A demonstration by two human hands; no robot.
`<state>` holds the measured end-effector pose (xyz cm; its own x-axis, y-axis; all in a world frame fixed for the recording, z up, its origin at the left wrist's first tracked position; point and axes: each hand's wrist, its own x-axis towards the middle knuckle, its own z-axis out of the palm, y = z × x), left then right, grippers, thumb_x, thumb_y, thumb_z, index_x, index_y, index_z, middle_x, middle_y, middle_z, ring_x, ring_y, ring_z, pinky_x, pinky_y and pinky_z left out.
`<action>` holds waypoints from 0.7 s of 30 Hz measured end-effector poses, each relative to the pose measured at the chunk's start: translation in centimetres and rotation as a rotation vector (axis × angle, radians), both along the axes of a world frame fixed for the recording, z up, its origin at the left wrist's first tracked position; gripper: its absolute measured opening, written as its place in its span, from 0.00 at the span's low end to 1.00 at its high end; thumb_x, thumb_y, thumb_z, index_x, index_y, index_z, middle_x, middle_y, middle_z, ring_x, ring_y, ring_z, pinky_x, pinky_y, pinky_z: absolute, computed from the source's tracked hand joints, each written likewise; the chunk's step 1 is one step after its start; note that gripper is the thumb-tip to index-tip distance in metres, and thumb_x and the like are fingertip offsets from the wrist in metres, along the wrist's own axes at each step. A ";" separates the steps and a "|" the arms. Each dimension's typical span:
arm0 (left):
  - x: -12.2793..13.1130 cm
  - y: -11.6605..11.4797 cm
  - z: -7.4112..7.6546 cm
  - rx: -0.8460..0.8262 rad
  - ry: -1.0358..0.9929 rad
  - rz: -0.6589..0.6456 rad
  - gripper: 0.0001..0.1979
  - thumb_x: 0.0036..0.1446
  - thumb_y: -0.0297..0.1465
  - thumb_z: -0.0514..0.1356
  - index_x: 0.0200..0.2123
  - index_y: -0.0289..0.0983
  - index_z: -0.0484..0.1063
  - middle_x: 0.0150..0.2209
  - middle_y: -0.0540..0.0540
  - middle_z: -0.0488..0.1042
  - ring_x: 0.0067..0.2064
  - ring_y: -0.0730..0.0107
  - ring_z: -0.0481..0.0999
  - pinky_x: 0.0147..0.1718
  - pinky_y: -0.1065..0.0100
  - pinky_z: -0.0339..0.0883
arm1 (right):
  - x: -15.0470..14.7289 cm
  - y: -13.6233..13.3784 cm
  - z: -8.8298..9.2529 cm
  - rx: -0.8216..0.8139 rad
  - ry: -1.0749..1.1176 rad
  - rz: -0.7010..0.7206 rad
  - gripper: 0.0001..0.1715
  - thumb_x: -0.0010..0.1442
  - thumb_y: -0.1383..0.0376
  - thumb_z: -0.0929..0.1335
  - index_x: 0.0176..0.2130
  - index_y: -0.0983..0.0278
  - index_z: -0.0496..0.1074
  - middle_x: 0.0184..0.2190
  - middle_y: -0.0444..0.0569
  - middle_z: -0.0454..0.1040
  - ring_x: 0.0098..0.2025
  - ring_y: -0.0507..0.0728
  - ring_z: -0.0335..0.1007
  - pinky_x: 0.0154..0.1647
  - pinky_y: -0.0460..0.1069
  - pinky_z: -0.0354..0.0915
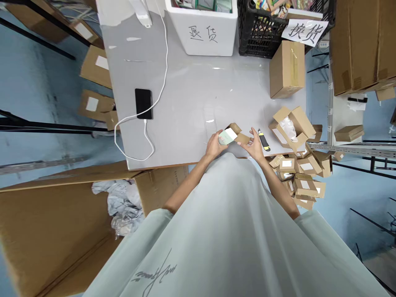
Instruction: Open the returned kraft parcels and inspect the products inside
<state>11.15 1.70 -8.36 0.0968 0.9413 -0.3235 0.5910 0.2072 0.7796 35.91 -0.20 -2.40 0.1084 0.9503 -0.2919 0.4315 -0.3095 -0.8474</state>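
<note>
At the near edge of the grey table [192, 95], my left hand [214, 145] is closed on a small pale green box [227, 136], which sticks out of a small open cardboard carton [239, 134]. My right hand [255, 145] grips the carton's right side, fingers curled around a brown flap. Just right of that hand lies a black and yellow utility knife [264, 140] on the table.
A black phone [143, 103] on a white cable lies left. A white bin [204, 29] and black crate [266, 29] stand at the back, a closed carton [287, 69] beside them. An open carton [291, 126] holds white padding. Several small cartons [305, 177] are piled right; big boxes left.
</note>
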 end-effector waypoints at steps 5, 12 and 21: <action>0.3 -0.1 -0.3 0.046 -0.005 -0.022 0.49 0.52 0.29 0.79 0.76 0.44 0.69 0.70 0.36 0.79 0.72 0.38 0.79 0.74 0.42 0.74 | -0.5 0.0 0.5 0.090 0.179 -0.076 0.69 0.57 0.31 0.80 0.82 0.53 0.61 0.76 0.64 0.69 0.59 0.66 0.81 0.69 0.66 0.79; 0.2 -0.2 -0.6 0.054 0.000 -0.026 0.50 0.53 0.30 0.79 0.77 0.43 0.69 0.70 0.34 0.79 0.71 0.36 0.80 0.73 0.42 0.75 | -1.8 2.9 2.2 0.148 0.016 0.083 0.48 0.64 0.30 0.75 0.67 0.58 0.80 0.71 0.62 0.75 0.56 0.65 0.80 0.61 0.62 0.81; -0.4 -1.0 -1.4 0.119 -0.014 -0.093 0.49 0.55 0.32 0.79 0.77 0.44 0.68 0.73 0.36 0.77 0.74 0.39 0.77 0.75 0.43 0.73 | -1.3 3.7 1.2 -0.057 0.013 0.233 0.65 0.52 0.35 0.84 0.75 0.61 0.72 0.51 0.52 0.82 0.48 0.62 0.80 0.55 0.59 0.80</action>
<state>10.70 0.67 -9.74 0.1892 0.9597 -0.2078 0.5922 0.0574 0.8038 34.58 3.48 -1.24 -0.1160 0.9310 -0.3461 0.4859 -0.2507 -0.8373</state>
